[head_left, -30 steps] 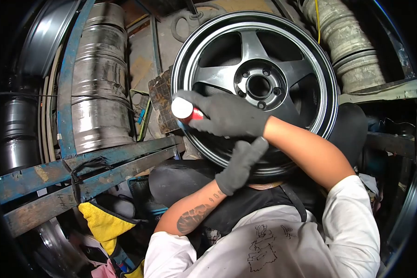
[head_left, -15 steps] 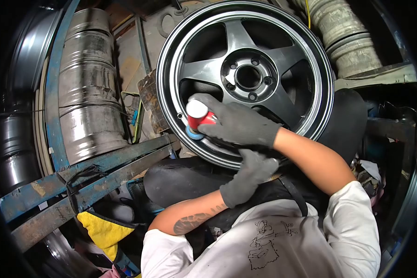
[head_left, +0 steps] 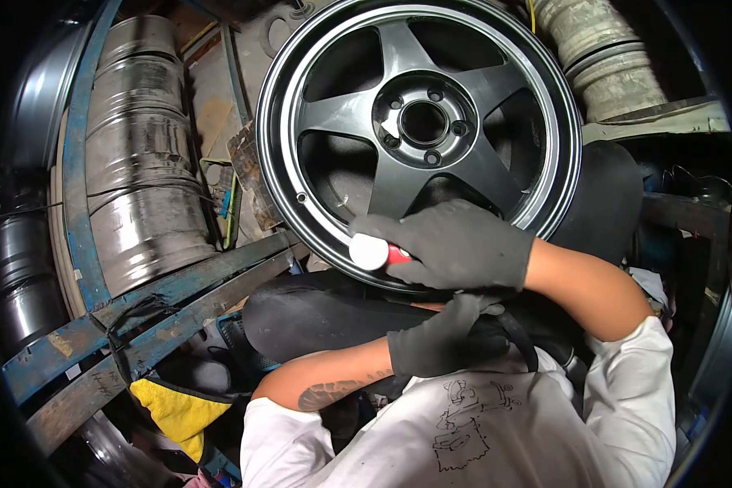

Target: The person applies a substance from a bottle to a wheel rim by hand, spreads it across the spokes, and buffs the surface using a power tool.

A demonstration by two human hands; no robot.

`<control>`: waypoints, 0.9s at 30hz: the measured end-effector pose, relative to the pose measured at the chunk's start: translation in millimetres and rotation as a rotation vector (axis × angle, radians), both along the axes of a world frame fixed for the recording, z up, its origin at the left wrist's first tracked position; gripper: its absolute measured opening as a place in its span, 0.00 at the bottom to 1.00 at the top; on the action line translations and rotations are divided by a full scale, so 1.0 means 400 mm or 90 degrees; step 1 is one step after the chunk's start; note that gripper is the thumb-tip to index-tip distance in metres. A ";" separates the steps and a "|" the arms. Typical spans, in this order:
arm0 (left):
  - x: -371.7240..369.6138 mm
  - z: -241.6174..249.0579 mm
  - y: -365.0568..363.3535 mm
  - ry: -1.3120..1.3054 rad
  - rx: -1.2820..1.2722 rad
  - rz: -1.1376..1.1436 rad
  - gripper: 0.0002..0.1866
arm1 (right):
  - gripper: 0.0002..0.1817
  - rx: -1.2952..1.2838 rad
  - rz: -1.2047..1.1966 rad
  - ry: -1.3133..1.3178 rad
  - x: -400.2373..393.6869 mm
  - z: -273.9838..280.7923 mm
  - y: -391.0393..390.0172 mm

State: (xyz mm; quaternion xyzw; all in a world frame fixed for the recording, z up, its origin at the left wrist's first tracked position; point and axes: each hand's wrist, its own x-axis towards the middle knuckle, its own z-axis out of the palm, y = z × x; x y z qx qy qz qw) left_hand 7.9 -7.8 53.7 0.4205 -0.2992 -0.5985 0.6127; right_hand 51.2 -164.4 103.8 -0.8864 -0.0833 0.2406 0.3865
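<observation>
A dark grey five-spoke wheel rim (head_left: 380,185) lies tilted in front of me, over my legs. My right hand (head_left: 464,244), in a dark grey glove, is wrapped round a small red power tool (head_left: 398,254) with a white round end (head_left: 368,252). The tool is over the rim's lower lip; its working end is hidden beneath it, so contact cannot be seen. Just below the right hand, close to the wheel's near edge, is my gloved left hand (head_left: 439,335). Its fingers look curled together, and whatever they hold is hidden.
Stacked silver rims (head_left: 142,154) stand at the left behind a worn blue metal frame (head_left: 77,207). More dull rims (head_left: 606,65) are at the upper right. A yellow cloth (head_left: 175,415) hangs from the frame at the lower left. A blackened block (head_left: 252,175) sits by the wheel.
My right hand has moved down and right along the rim's lip with the tool, whose blue pad is now hidden. My left hand's fingers have drawn in beneath it. The view has shifted slightly.
</observation>
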 end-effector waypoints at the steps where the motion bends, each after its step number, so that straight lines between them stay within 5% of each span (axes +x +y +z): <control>1: 0.007 0.006 0.004 -0.044 -0.013 -0.060 0.15 | 0.35 -0.049 0.036 0.018 -0.009 0.006 0.000; 7: 0.018 0.027 0.011 -0.082 0.250 -0.067 0.12 | 0.32 -0.081 0.017 -0.151 0.002 -0.012 0.053; 9: 0.010 -0.032 0.013 -0.227 0.093 0.172 0.10 | 0.33 -0.067 -0.041 -0.194 0.032 -0.040 0.076; 11: 0.047 -0.011 0.026 -0.062 0.138 0.202 0.13 | 0.36 -0.058 -0.066 -0.166 0.068 -0.064 0.084; 17: 0.029 -0.016 0.017 -0.130 0.058 0.198 0.14 | 0.34 -0.099 0.015 -0.162 0.064 -0.019 0.071; 19: 0.043 -0.002 0.026 -0.231 0.097 0.005 0.17 | 0.31 -0.079 0.043 -0.166 0.035 -0.018 0.062; 20: 0.047 0.031 0.013 -0.130 0.174 -0.083 0.19 | 0.31 -0.102 0.062 -0.151 0.021 -0.003 0.053; 23: 0.048 0.050 0.003 -0.090 0.100 -0.117 0.26 | 0.30 -0.144 0.093 -0.151 -0.027 0.029 0.024; 27: 0.014 -0.005 0.006 -0.270 0.070 -0.221 0.34 | 0.32 -0.153 0.064 -0.095 -0.085 0.045 -0.019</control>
